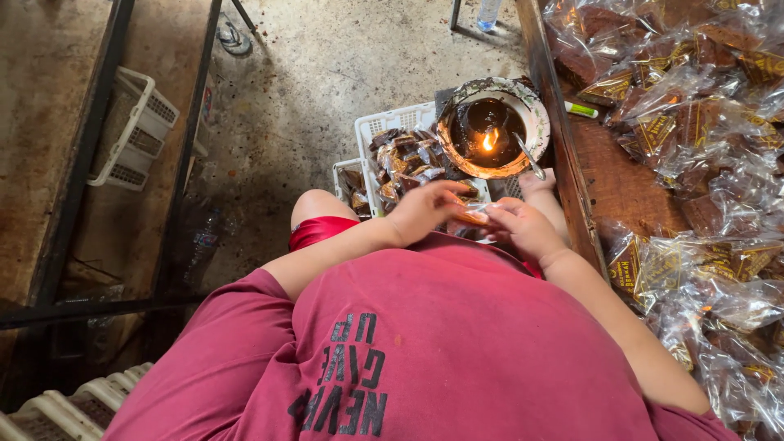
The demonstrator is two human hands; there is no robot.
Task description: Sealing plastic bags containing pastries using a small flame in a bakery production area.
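A small clear-wrapped packet (475, 216) sits between both hands above the person's lap, just in front of the white basket (384, 124). The left hand (426, 209) has its grip pinched on the packet's near end, and the right hand (527, 229) pinches the other end with its fingers curled. Beyond them a round metal bowl (535, 114) holds dark liquid and a small flame (488, 140). More wrapped brown pieces (404, 159) fill the basket, and many sealed packets (702, 122) cover the wooden tabletop (612, 175) on the right.

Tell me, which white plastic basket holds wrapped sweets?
The white basket before the hands, beside the candle bowl; the basket on the left shelf looks empty.
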